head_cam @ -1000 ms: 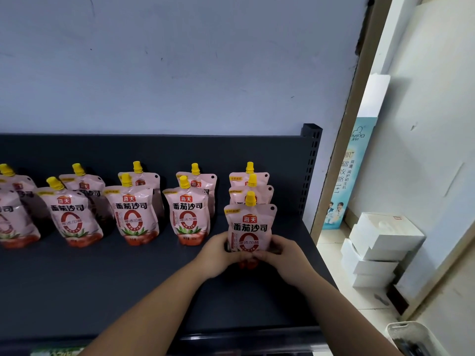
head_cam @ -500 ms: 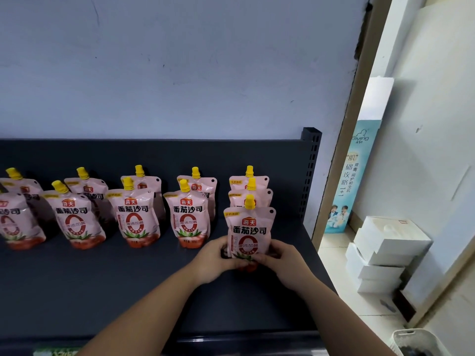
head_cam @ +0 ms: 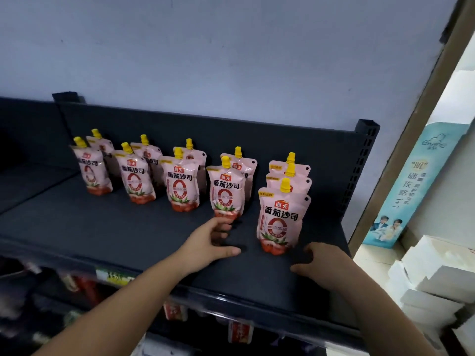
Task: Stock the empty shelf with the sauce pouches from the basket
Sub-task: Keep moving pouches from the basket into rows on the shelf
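Several pink sauce pouches with yellow caps stand upright in short rows on the dark shelf [head_cam: 108, 227]. The front pouch [head_cam: 281, 219] of the rightmost row stands on its own near the shelf's right end. My left hand [head_cam: 213, 242] hovers just left of it, fingers loosely curled, holding nothing, close under the front pouch [head_cam: 226, 191] of the neighbouring row. My right hand [head_cam: 318, 260] rests on the shelf just right of and below the front pouch, fingers loosely curled and empty. The basket is out of view.
The shelf's perforated right upright [head_cam: 359, 160] stands close behind the rightmost row. A lower shelf [head_cam: 180, 312] with red-labelled goods lies below the front edge. White boxes [head_cam: 437, 273] are stacked on the floor at the right, beside a teal poster [head_cam: 406, 191].
Both hands have let go of the front pouch of the rightmost row and drawn back from it. The camera has swung to the left and down.
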A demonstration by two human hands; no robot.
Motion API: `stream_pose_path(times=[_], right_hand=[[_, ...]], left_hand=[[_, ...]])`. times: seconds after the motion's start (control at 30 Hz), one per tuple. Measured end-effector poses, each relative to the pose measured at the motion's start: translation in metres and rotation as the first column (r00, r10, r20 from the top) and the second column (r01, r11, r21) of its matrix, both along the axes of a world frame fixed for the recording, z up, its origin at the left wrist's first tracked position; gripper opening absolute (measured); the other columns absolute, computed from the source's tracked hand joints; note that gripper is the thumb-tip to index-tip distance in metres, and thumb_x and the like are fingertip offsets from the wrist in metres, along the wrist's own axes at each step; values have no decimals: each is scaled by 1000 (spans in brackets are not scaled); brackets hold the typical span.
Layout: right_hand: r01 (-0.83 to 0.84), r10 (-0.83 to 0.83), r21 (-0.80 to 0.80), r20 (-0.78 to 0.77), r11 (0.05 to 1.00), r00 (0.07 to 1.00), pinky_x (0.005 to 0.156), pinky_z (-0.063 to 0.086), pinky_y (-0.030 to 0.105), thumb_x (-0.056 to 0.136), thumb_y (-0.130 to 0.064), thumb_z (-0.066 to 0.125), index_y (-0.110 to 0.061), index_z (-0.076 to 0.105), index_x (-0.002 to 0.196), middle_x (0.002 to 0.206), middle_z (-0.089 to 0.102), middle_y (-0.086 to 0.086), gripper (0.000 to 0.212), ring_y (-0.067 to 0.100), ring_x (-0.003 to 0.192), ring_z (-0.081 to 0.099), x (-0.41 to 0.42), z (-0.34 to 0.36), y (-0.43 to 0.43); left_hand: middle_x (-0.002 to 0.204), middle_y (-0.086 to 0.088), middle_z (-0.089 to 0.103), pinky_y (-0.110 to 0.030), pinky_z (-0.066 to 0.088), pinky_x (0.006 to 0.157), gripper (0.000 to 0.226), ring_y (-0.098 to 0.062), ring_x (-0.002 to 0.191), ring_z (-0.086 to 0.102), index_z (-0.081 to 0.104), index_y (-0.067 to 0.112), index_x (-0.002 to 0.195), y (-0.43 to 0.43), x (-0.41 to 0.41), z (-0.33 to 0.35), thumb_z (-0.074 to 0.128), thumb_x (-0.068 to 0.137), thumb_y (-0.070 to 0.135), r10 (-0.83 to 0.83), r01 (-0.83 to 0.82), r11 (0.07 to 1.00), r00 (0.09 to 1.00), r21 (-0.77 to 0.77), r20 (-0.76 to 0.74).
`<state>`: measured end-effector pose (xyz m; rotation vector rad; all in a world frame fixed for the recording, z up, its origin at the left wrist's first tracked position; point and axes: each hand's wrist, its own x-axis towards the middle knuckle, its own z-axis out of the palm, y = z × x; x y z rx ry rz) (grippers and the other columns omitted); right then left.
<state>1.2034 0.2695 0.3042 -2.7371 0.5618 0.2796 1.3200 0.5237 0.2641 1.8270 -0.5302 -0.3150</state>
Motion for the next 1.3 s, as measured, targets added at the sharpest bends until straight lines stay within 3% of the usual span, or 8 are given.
stream_pose_path(times=[0.07, 0.2, 0.3, 0.5, 0.63, 0.87, 1.13, 1.3], right_hand=[[-77, 77, -26, 19, 997, 997, 81, 45, 27, 83, -55, 67, -23, 57, 124, 123, 63, 0, 53, 18, 105, 60, 1, 9, 20], [-217, 220, -36, 215, 975, 952, 87, 51, 31, 91, -47, 60, -22, 61, 120, 116, 67, 0, 38, 19, 105, 63, 13, 17, 86], [-327, 303, 8, 358, 945, 883, 90, 49, 30, 92, -41, 61, -21, 62, 119, 114, 67, -1, 34, 16, 105, 61, 30, 17, 139], [-516, 460, -2, 456, 856, 762, 85, 50, 32, 92, -39, 60, -22, 63, 118, 116, 63, -1, 31, 18, 103, 62, 69, 22, 271], [-665, 614, -46, 436, 745, 658, 87, 50, 37, 92, -43, 59, -23, 58, 121, 120, 57, 1, 36, 25, 108, 58, 83, 26, 389], [-854, 808, -98, 394, 511, 438, 97, 48, 42, 93, -48, 56, -22, 49, 134, 135, 51, 4, 48, 28, 121, 52, 77, 26, 601], [-946, 905, -113, 346, 303, 248, 98, 47, 46, 90, -50, 59, -23, 49, 131, 131, 53, 7, 50, 33, 121, 52, 72, 16, 762], [-973, 937, -98, 304, 209, 171, 102, 44, 48, 89, -54, 58, -24, 46, 137, 138, 50, 7, 58, 33, 126, 49, 93, 1, 835]], left_hand=[[126, 8, 59, -23, 50, 97, 63, -4, 115, 57, 55, 31, 121, 25, -7, 6, 88, 70, 16, 30, -33, 998, 998, 53, 57], [125, 20, 58, -18, 47, 97, 62, 7, 117, 53, 55, 34, 125, 95, -21, 23, 86, 72, 30, 115, -162, 967, 967, 197, 229], [126, 17, 58, -25, 47, 98, 60, 1, 117, 55, 53, 32, 126, 159, -29, 36, 83, 74, 35, 239, -322, 916, 917, 241, 320], [135, 11, 55, -24, 44, 97, 61, -6, 123, 52, 49, 32, 138, 314, -65, 49, 72, 84, 45, 429, -590, 731, 787, 341, 443], [145, 6, 49, -24, 41, 100, 68, -14, 128, 51, 41, 33, 146, 432, -115, 52, 65, 86, 55, 524, -712, 522, 703, 470, 481], [150, 0, 44, -41, 43, 105, 75, -22, 136, 44, 38, 30, 146, 622, -208, 51, 55, 84, 68, 649, -756, 145, 560, 639, 515], [154, -2, 40, -43, 41, 108, 84, -24, 138, 42, 27, 32, 152, 740, -281, 26, 54, 82, 71, 817, -768, -10, 363, 640, 448], [157, -1, 35, -51, 37, 110, 85, -25, 143, 34, 21, 33, 154, 781, -275, 13, 52, 84, 70, 856, -740, -43, 320, 671, 407]])
